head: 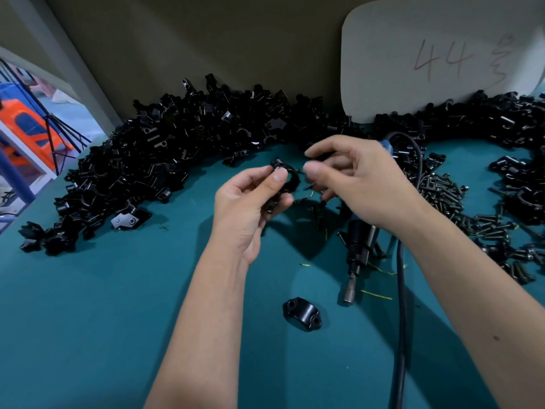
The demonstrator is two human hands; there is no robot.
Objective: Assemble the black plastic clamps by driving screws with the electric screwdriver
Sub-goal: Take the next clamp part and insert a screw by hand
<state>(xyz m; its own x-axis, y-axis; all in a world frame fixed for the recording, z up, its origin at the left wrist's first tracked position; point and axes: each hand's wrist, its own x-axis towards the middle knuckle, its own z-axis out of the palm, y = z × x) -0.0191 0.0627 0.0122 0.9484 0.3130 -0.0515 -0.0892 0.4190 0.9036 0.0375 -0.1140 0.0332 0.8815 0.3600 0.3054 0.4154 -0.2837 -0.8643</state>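
My left hand (247, 202) pinches a black plastic clamp (290, 180) between thumb and fingers above the green mat. My right hand (362, 181) is just right of it, thumb and fingers curled round small black screws (314, 185), thumb tip close to the clamp. The electric screwdriver (358, 252) lies on the mat under my right wrist, bit end pointing toward me, its cable (400, 320) running down to the front. One loose clamp half (302, 313) lies on the mat in front of the screwdriver.
A big heap of black clamp parts (165, 160) curves along the back and left of the green table (103, 305). A pile of screws (442, 193) lies right of my right hand. More clamps (519, 184) at far right. A white board (436, 54) leans on the wall.
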